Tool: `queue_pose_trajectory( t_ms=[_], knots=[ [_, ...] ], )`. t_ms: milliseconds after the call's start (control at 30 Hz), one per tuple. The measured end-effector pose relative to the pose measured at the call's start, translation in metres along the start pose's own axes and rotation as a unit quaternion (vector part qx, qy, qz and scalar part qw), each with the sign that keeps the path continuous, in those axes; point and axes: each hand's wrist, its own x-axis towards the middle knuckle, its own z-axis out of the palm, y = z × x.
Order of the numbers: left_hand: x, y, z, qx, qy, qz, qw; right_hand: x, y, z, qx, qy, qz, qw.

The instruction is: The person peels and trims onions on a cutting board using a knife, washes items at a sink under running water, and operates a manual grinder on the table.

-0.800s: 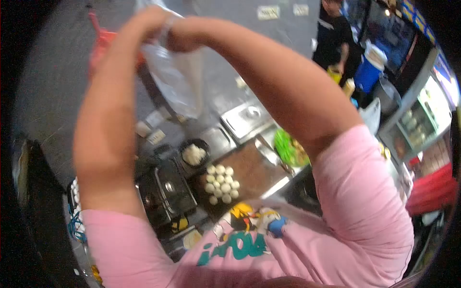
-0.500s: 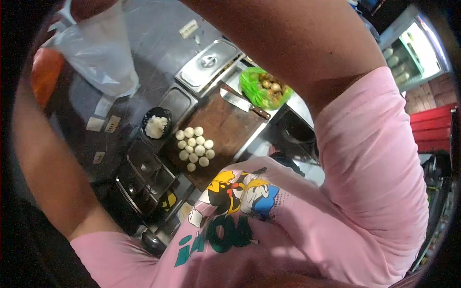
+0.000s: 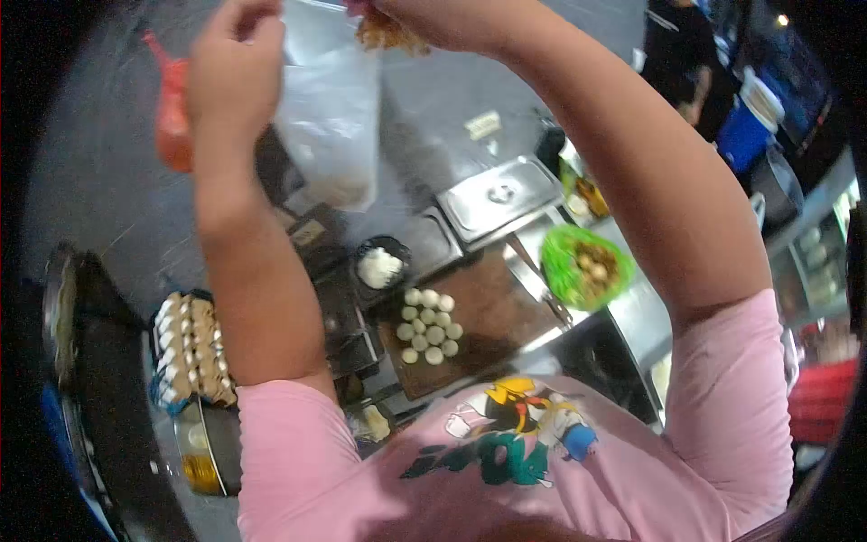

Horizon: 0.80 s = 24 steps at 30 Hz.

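Note:
My left hand (image 3: 237,77) is at the upper left, fingers closed at the rim of a clear plastic bag (image 3: 330,108). The bag hangs tall over the dark counter, with something pale brown at its bottom. At the top edge, partly cut off, my right hand (image 3: 452,20) is closed around a clump of golden-brown, crispy-looking food (image 3: 388,34). A bit of purple shows beside that clump; what it is I cannot make out. Left of my left wrist is a knotted orange-red bag (image 3: 173,117).
Round white pieces (image 3: 433,334) lie on a wooden board (image 3: 488,298) with a knife (image 3: 528,271). Nearby are a black bowl of white food (image 3: 379,266), a lidded steel pan (image 3: 501,194), a green bag (image 3: 564,271) and egg trays (image 3: 190,348). A person (image 3: 677,54) stands at upper right.
The view has shifted, so the board and bags sit further right. My right arm has drawn back from the upper left, and its hand now shows with the crispy food beside the clear bag.

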Motion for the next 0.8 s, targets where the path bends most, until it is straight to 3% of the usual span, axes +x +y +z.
queue_pose_trajectory(
  t_ms=[100,167,233,267,300,333,367,433,467,500,567,600,767,800],
  knots=[
    [-0.016,-0.002,-0.005,0.066,-0.031,0.020,0.997,0.040,0.011,0.015,-0.006,0.033,-0.091,0.995],
    [-0.032,0.015,-0.010,0.117,-0.060,0.025,0.991,0.066,0.013,0.026,0.022,0.025,-0.068,0.997],
    [-0.041,0.035,-0.024,0.131,-0.179,-0.058,0.973,0.088,0.023,0.040,0.047,0.021,-0.047,0.998],
    [-0.045,0.027,-0.024,0.109,-0.167,-0.001,0.980,0.098,0.036,0.050,-0.065,0.009,-0.139,0.988],
    [-0.048,0.023,-0.027,0.110,-0.162,-0.005,0.981,0.112,0.048,0.058,-0.177,-0.004,-0.228,0.957],
    [-0.051,0.020,-0.030,0.097,-0.170,0.026,0.980,0.129,0.046,0.063,-0.314,-0.115,-0.166,0.928],
    [-0.054,0.021,-0.030,0.085,-0.181,0.057,0.978,0.137,0.049,0.066,-0.315,-0.117,-0.168,0.927],
    [-0.060,0.019,-0.033,0.088,-0.183,0.059,0.977,0.146,0.041,0.070,-0.423,-0.311,-0.074,0.848],
    [-0.062,0.012,-0.031,0.088,-0.176,0.093,0.976,0.167,0.063,0.079,-0.498,-0.334,-0.145,0.787],
    [-0.064,0.008,-0.030,0.089,-0.170,0.126,0.973,0.188,0.085,0.086,-0.500,-0.336,-0.145,0.785],
    [-0.065,0.002,-0.030,0.077,-0.175,0.129,0.973,0.217,0.112,0.096,-0.563,-0.470,-0.165,0.660],
    [-0.064,0.000,-0.032,0.069,-0.178,0.135,0.972,0.217,0.107,0.097,-0.566,-0.470,-0.163,0.657],
    [-0.066,-0.009,-0.035,0.042,-0.174,0.162,0.970,0.187,0.047,0.083,-0.717,-0.382,-0.365,0.455],
    [-0.067,-0.010,-0.032,0.040,-0.174,0.171,0.969,0.185,0.042,0.078,-0.706,-0.357,-0.359,0.495]
  ],
)
